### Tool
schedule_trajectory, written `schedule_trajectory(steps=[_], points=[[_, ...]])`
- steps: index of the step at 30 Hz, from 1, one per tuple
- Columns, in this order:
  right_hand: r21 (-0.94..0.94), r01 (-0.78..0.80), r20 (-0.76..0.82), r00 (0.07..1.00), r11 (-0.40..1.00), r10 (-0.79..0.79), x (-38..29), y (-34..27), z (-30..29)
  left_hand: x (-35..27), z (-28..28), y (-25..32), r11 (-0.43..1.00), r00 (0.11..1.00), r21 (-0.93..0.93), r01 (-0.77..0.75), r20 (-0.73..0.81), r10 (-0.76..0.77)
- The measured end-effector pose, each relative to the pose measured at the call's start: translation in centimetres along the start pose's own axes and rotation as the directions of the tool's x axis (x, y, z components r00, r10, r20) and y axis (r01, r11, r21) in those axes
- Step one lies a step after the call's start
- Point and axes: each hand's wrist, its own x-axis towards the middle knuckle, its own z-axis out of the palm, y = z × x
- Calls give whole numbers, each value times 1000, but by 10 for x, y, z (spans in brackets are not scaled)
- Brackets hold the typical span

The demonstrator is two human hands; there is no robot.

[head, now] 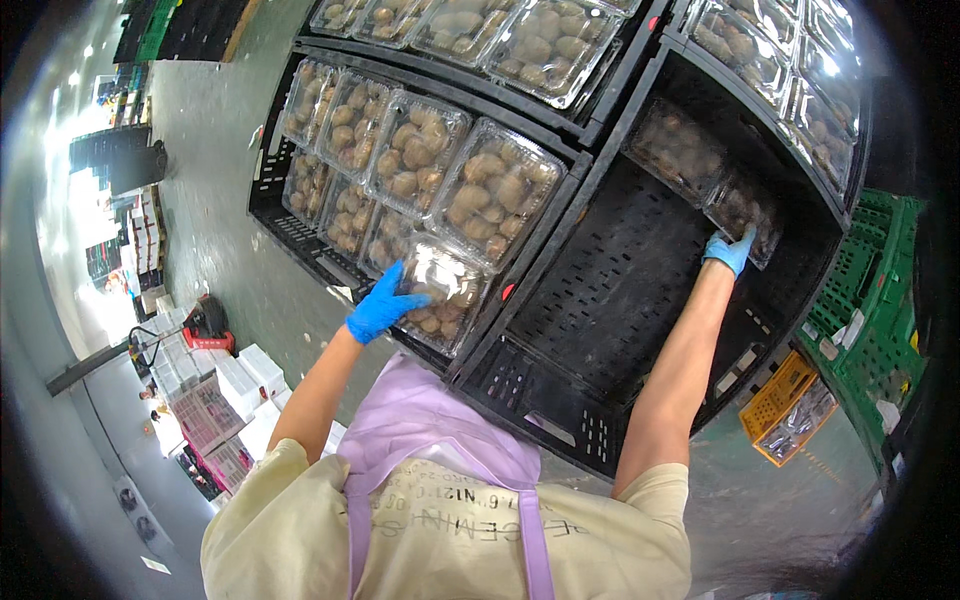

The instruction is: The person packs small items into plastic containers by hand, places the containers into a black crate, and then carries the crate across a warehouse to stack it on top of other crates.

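Note:
My left hand (383,306), in a blue glove, rests its fingers on the near left edge of a clear plastic clamshell of round brown produce (442,296). That box lies at the near end of the left black crate (480,358), beside two rows of similar boxes. In a lighter blue glove, my right hand (730,250) reaches into the right black crate (525,420) and touches a clamshell (739,210) near its far right side; whether the fingers grip it is unclear. Another filled clamshell (679,146) stands next to it along the crate's far wall.
More black crates with filled clamshells (540,45) adjoin at the back. Green crates (862,300) stand at the right, by a yellow crate (784,409) on the floor. White boxes (247,375) and a red pallet jack (206,330) are at the left.

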Motion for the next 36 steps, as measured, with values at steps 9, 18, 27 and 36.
schedule_trajectory(steps=[9,18,27,36], points=[[-93,-151,33,987,984,155,-46,-22,7,16,1,9,963,989,226,-150,41,144],[-147,-80,592,792,986,152,-224,-63,-43,-3,57,154,777,786,145,-613,12,618],[-752,111,598,529,649,602,-366,-28,-18,8,84,186,948,810,-274,-163,512,287],[-321,-395,192,863,861,467,-114,70,-19,-19,-98,115,918,998,-393,-50,23,64]])
